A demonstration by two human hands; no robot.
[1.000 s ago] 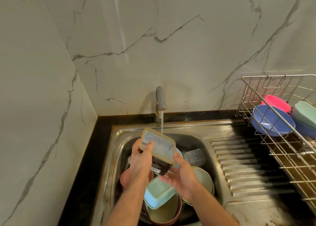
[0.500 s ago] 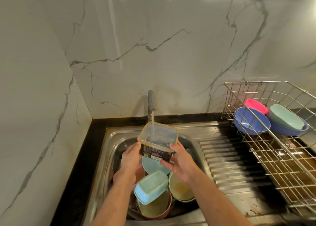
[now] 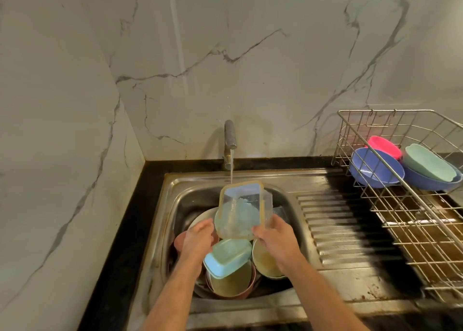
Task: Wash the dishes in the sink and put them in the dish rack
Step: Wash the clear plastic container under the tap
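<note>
Both hands hold a clear plastic container [image 3: 240, 209] with a yellowish rim over the sink [image 3: 175, 187], its opening tilted toward me. Water from the tap [image 3: 230, 140] runs into it. My left hand [image 3: 199, 240] grips its lower left edge and my right hand [image 3: 274, 238] its lower right corner. Below them the basin holds a light blue rectangular dish [image 3: 229, 256], a pink bowl [image 3: 231, 284], a pale green bowl [image 3: 264, 261] and a white plate [image 3: 203, 218]. The wire dish rack [image 3: 400, 213] stands at the right.
The rack holds a blue bowl [image 3: 374, 166], a pink bowl [image 3: 384, 146] and a mint bowl [image 3: 428, 162] resting in another blue bowl. A ribbed steel drainboard [image 3: 333, 225] lies between sink and rack. Marble walls close the left and back.
The container has been tipped from mouth-up to mouth facing me, under the stream. My hands shifted to its lower edge. The camera view moved slightly.
</note>
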